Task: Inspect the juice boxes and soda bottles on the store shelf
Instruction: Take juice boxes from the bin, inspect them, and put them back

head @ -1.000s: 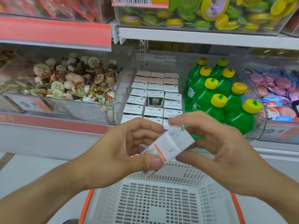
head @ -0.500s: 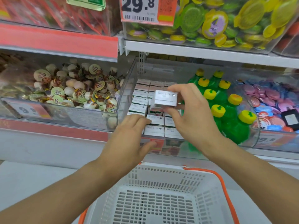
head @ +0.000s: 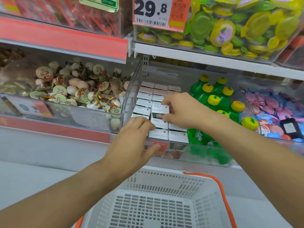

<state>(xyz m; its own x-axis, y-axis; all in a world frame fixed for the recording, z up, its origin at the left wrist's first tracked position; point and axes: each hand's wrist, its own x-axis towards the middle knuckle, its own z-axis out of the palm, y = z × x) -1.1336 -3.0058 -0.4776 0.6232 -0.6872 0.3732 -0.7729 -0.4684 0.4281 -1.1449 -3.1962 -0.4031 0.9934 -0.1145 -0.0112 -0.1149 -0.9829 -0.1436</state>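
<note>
Right hand (head: 184,111): thumb and fingers are curled round one juice box (head: 160,111), pinching it at its right edge. The box sits raised above its neighbours, in the middle column of the packed juice boxes (head: 144,99), green face toward the camera.

Left hand (head: 131,142): fingers are bent over the front edge of the clear bin (head: 130,89), fingertips resting on the front-row box tops, thumb pressed against the orange label (head: 162,148) on the bin's front wall. It grips no box; whether it clamps the wall cannot be told.

The juice boxes stand in rows filling the left part of the clear bin on the middle shelf. Directly to their right, in the same bin, stand the green soda bottles (head: 213,102) with yellow caps. The right forearm crosses in front of the nearest bottles and hides part of them.

Surroundings:
- Left of the bin: a second clear bin of cup-shaped sweets (head: 79,91) with printed lids.
- Right: a bin of pink and blue round packets (head: 269,107).
- Upper shelf: a price tag (head: 153,12) reading 29.8, and a bin of yellow and green packets (head: 238,28).
- Below the hands: a white perforated basket (head: 194,186) with an orange handle (head: 220,191).
</note>
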